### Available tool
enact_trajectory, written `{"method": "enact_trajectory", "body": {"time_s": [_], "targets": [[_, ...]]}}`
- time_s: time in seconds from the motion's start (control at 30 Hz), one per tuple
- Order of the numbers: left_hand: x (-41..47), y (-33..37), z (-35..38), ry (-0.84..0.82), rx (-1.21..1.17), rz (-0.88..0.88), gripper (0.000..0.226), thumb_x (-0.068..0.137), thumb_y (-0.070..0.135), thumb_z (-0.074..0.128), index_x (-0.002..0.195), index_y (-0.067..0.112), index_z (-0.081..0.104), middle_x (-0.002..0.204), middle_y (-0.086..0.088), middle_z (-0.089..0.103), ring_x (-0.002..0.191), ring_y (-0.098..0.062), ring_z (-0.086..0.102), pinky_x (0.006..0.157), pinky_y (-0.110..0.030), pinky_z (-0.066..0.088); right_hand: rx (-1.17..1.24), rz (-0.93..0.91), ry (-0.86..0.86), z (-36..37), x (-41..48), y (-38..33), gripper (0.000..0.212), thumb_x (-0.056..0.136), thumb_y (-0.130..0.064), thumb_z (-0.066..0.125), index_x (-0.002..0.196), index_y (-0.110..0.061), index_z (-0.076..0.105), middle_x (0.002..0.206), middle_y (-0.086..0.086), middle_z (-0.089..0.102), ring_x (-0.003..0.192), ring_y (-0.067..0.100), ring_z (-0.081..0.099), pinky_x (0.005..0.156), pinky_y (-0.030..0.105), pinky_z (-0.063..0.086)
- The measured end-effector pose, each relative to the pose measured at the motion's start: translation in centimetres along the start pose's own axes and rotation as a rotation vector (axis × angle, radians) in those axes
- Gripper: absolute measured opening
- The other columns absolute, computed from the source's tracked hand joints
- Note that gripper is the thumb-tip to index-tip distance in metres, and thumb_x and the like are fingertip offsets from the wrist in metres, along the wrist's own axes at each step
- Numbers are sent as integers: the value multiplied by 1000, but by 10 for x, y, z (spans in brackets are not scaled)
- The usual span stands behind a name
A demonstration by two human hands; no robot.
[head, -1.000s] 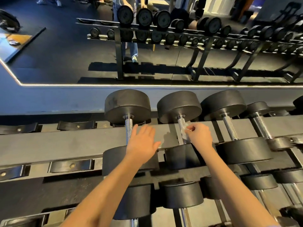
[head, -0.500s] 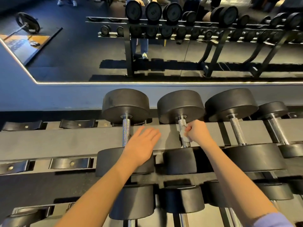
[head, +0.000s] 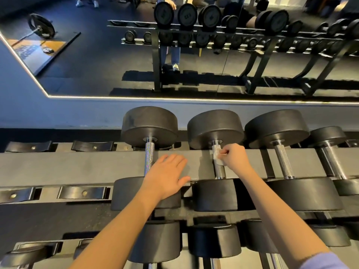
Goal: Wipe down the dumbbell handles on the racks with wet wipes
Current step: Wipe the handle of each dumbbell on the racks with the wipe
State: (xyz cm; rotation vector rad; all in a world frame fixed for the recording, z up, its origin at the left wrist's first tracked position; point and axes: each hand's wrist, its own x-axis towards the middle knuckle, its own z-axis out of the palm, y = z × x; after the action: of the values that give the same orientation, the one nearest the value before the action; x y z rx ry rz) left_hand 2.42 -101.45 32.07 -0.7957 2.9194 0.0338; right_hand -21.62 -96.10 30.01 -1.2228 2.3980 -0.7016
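Black dumbbells with knurled steel handles lie across the top tier of the rack point(head: 77, 167). My right hand point(head: 236, 158) pinches a white wet wipe point(head: 217, 157) against the upper part of the second dumbbell's handle point(head: 220, 170). My left hand point(head: 167, 175) lies flat with straight fingers on the rack rail, just right of the first dumbbell's handle point(head: 149, 156) and over that dumbbell's near head. A third dumbbell's handle point(head: 282, 162) and a fourth, smaller one point(head: 330, 162) sit to the right, untouched.
Empty cradles point(head: 82, 192) run along the rack to the left. A lower tier point(head: 213, 241) holds more dumbbells under my forearms. Behind the rack a wall mirror point(head: 97, 65) reflects the rack, a barbell and a person's legs.
My right hand with the wipe stays high on the second handle, sliding only slightly along it. My left hand stays flat on the rail. My view shifted left.
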Motion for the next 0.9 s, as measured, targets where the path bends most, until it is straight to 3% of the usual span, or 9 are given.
{"method": "enact_trajectory", "body": {"time_s": [0.07,0.17,0.27,0.37,0.47,0.6,0.67,0.77,0.9], "targets": [[0,0,0,-6,-21,-9,69,95,56,11,150,16,20,153,0,26,140,-17,22,115,-33,13,86,12,70,1,7,-2,13,84,-4,63,74,-2,69,72,4,61,73,16,56,68,22,40],[0,1,-1,19,-23,-17,87,79,59,-7,149,16,24,151,0,30,138,-17,25,114,-33,16,145,42,119,2,15,-8,13,89,-8,60,88,-1,71,87,8,67,81,17,59,72,23,40],[0,0,1,20,-26,-27,94,73,58,-12,148,17,25,149,1,32,137,-17,27,112,-33,18,81,9,56,0,6,-6,19,89,-7,57,73,-5,68,73,6,62,73,20,56,65,25,39],[1,0,1,42,-29,-33,93,74,57,-12,148,16,25,147,0,34,134,-18,30,111,-34,22,-53,-37,-7,-1,-4,-2,37,86,-7,57,51,-14,47,53,0,48,56,19,47,50,27,31],[0,0,1,50,-38,-44,93,74,57,-13,148,16,25,147,0,35,134,-18,31,111,-34,22,3,2,53,2,4,-6,29,86,-8,58,57,-10,52,55,0,47,57,17,47,48,21,31],[0,1,1,56,-40,-64,92,75,55,-14,148,15,26,145,-1,37,132,-19,33,110,-34,24,40,94,100,4,18,-20,9,90,-12,58,87,-9,67,76,4,60,75,19,57,66,24,40],[-1,0,2,59,-44,-63,91,76,55,-13,147,15,28,144,-2,38,131,-19,34,109,-34,26,-50,100,41,2,16,-18,12,87,-8,59,78,-9,66,73,3,57,74,21,57,66,27,43],[0,0,2,72,-39,-63,89,78,55,-11,146,14,29,143,-1,40,130,-19,36,108,-34,27,-144,72,-26,0,4,-9,38,79,1,57,49,-20,44,56,-4,43,64,20,49,59,27,39],[0,0,3,59,-53,-78,89,77,55,-13,147,16,27,143,0,38,130,-18,35,109,-33,27,21,63,67,1,10,-11,23,83,-4,58,61,-11,57,61,0,53,65,18,53,56,24,40]]}}
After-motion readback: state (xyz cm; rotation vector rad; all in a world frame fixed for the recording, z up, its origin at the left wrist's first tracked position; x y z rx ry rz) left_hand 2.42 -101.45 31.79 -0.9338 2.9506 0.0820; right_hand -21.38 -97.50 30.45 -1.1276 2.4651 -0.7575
